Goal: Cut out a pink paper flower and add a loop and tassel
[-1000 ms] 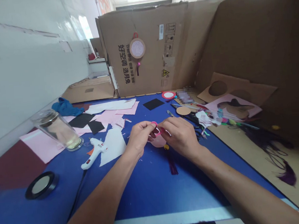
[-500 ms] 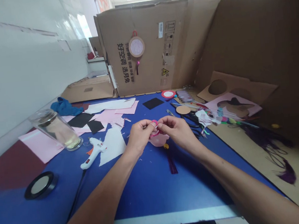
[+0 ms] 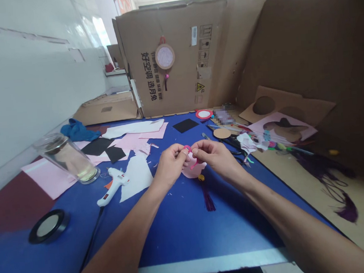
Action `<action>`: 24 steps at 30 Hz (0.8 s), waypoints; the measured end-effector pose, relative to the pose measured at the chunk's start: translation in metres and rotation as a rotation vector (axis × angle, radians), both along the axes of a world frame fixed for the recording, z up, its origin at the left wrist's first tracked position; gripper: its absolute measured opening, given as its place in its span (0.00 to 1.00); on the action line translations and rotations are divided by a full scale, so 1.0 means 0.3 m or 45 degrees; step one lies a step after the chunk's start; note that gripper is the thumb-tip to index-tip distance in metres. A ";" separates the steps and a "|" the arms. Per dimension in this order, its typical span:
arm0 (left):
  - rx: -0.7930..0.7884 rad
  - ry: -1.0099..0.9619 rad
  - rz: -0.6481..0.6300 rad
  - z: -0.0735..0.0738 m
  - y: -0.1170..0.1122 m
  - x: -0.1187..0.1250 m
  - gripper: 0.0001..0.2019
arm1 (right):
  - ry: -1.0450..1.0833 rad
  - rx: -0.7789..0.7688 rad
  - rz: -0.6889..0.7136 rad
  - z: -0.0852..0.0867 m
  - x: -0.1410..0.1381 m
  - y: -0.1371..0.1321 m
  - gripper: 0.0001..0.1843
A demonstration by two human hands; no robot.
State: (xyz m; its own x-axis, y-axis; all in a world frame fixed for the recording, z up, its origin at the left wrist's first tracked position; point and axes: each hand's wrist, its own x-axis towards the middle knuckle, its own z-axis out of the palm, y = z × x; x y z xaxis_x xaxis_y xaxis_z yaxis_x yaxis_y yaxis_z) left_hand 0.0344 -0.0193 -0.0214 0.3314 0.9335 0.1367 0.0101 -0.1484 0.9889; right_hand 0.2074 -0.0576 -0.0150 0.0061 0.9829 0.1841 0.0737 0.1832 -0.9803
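Note:
My left hand [image 3: 169, 167] is closed, its thumb and forefinger pinching a bright pink cord [image 3: 187, 148] bent into a small loop. From the other side my right hand [image 3: 215, 157] pinches the same cord, the fingertips of both hands nearly touching. A pink tail of it shows below the fingers. Beneath my hands is a pale pink round piece [image 3: 193, 173], partly hidden by them. Below its edge sit a yellow bead [image 3: 201, 177] and a dark purple tassel [image 3: 208, 200].
Left on the blue table are a white glue gun [image 3: 114, 187], a black tape roll [image 3: 49, 226], a lidded glass [image 3: 76, 160] and paper sheets. At right lie a cardboard disc [image 3: 222, 133], tools and purple tassels [image 3: 346, 209]. A round ornament [image 3: 165, 57] hangs on the cardboard [image 3: 223, 94] behind.
The pink cord's loop between my fingertips has shifted slightly, and its lower part now hangs as a tail beneath my hands. Both hands stay in nearly the same place.

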 end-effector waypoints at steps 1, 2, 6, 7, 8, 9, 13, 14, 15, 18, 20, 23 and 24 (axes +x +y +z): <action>0.022 0.011 0.006 -0.002 0.000 0.000 0.14 | -0.021 0.000 0.009 0.001 0.000 -0.001 0.17; 0.040 0.024 0.008 -0.003 -0.001 0.001 0.13 | -0.044 -0.001 0.008 0.002 -0.001 -0.002 0.17; 0.122 0.112 0.016 -0.004 -0.004 0.001 0.09 | -0.071 0.006 -0.052 -0.002 -0.006 -0.003 0.16; 0.149 0.145 0.023 -0.005 -0.004 0.000 0.08 | -0.066 0.007 -0.055 -0.004 -0.007 -0.002 0.16; 0.178 0.177 0.035 -0.007 -0.003 0.000 0.06 | -0.061 0.006 -0.049 -0.007 -0.008 -0.002 0.17; 0.209 0.206 0.052 -0.009 -0.002 -0.001 0.05 | -0.058 0.001 -0.040 -0.009 -0.009 -0.001 0.17; 0.333 0.325 0.121 -0.016 0.003 -0.003 0.05 | -0.038 -0.032 -0.014 -0.023 -0.012 0.003 0.18; 0.364 0.357 0.137 -0.016 0.002 -0.004 0.05 | -0.033 -0.038 -0.005 -0.027 -0.012 0.004 0.18; 0.398 0.393 0.150 -0.015 0.000 -0.004 0.05 | -0.031 -0.042 0.003 -0.031 -0.013 0.005 0.18; 0.515 0.525 0.185 -0.006 -0.011 -0.002 0.05 | -0.046 -0.059 0.007 -0.045 -0.013 0.008 0.17; 0.588 0.629 0.199 0.001 -0.020 -0.001 0.06 | -0.061 -0.078 0.002 -0.052 -0.013 0.012 0.16; 0.714 0.777 0.206 0.004 -0.029 -0.002 0.07 | -0.050 -0.114 -0.002 -0.056 -0.016 0.015 0.13; 0.770 0.824 0.211 0.003 -0.030 -0.004 0.08 | -0.044 -0.126 -0.013 -0.053 -0.018 0.014 0.12</action>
